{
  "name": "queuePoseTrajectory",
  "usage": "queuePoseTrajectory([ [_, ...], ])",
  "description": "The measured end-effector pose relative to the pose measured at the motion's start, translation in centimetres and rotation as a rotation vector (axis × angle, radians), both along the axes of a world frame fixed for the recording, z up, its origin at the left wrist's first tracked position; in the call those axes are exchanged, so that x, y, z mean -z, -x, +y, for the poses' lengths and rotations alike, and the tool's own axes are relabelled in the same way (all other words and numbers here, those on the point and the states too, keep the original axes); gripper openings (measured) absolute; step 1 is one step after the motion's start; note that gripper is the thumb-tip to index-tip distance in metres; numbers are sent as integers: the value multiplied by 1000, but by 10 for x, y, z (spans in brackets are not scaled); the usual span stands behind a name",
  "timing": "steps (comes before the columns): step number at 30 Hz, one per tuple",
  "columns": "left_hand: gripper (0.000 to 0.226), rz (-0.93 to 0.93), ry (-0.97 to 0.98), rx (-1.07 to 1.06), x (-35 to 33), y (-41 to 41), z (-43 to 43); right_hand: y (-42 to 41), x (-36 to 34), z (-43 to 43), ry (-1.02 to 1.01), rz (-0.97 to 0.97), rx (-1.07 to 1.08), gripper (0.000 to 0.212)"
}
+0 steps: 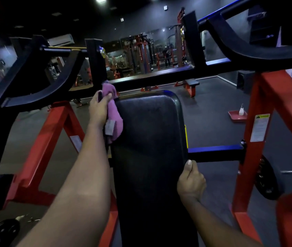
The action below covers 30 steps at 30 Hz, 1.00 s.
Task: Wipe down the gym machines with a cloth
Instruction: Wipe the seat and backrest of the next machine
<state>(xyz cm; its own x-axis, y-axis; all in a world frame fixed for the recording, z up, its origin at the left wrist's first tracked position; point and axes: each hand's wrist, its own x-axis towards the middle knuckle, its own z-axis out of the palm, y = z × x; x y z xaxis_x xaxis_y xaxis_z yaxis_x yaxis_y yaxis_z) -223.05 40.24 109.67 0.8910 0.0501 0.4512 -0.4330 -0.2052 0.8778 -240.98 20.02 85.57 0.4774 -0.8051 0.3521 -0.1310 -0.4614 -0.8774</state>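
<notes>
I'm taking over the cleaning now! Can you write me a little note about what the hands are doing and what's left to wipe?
Left hand: grips the pink cloth against the upper left edge of the black pad.
Right hand: holds the pad's right edge, thumb on the front.
Spray bottle: stands on a red tray on the floor, off to the right.
Done: can't tell how much is wiped.
Left: probably the pad's face, the black crossbar and the red frame.
</notes>
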Motion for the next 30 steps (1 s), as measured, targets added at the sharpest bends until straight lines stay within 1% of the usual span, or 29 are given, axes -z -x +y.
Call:
queuePoseTrajectory([
  [2, 20, 84, 147, -25, 26, 14, 4, 2, -3, 1, 2, -3, 4, 67],
  [4, 29, 193, 225, -75, 54, 20, 12, 4, -5, 5, 7, -19, 11, 68],
  [6, 26, 296, 228, -146, 84, 26, 19, 3, -6, 4, 3, -16, 0, 68],
  [9, 35, 341, 180, -138, 105, 33, 26, 3, -7, 1, -28, -12, -53, 71],
  [11, 33, 277, 132, -125, 99, 37, 29, 9, -12, -1, -63, 25, -89, 71],
  [12, 30, 226, 94, -123, 92, 39, 30, 10, -21, -1, -118, 28, -113, 66],
  [14, 16, 120, 8, -124, 74, 42, 27, 1, -53, -4, -205, 1, -164, 52],
  [15, 7, 68, -25, -114, 64, 42, 25, -9, -73, -7, -215, -24, -176, 50],
  [16, 4, 22, -50, -126, 49, 39, 22, -20, -93, -9, -217, -42, -182, 52],
  [18, 7, -54, -80, -98, 18, 28, 13, -39, -120, -14, -204, -16, -169, 58],
  [20, 11, -82, -189, -22, -14, 6, -1, -50, -124, -16, -190, -4, -126, 62],
  [21, 21, -76, -300, -5, -26, -4, -10, -50, -121, -15, -180, -5, -110, 62],
  [22, 31, -64, -450, -17, -35, -6, -19, -49, -118, -15, -170, -10, -99, 62],
  [23, 37, -65, -602, -51, -41, -8, -28, -48, -116, -14, -160, -17, -94, 61],
  [25, 32, -133, -839, -131, -47, -1, -45, -48, -117, -13, -156, -24, -99, 59],
  [26, 30, -181, -915, -134, -49, 4, -53, -48, -118, -14, -153, -21, -99, 59],
  [28, 40, -271, -1018, -84, -52, 14, -76, -48, -118, -14, -143, -25, -97, 59],
  [29, 48, -306, -1032, -31, -55, 21, -93, -46, -118, -12, -145, -27, -101, 59],
  [30, 50, -354, -1046, 26, -58, 29, -115, -45, -119, -12, -150, -27, -101, 58],
])
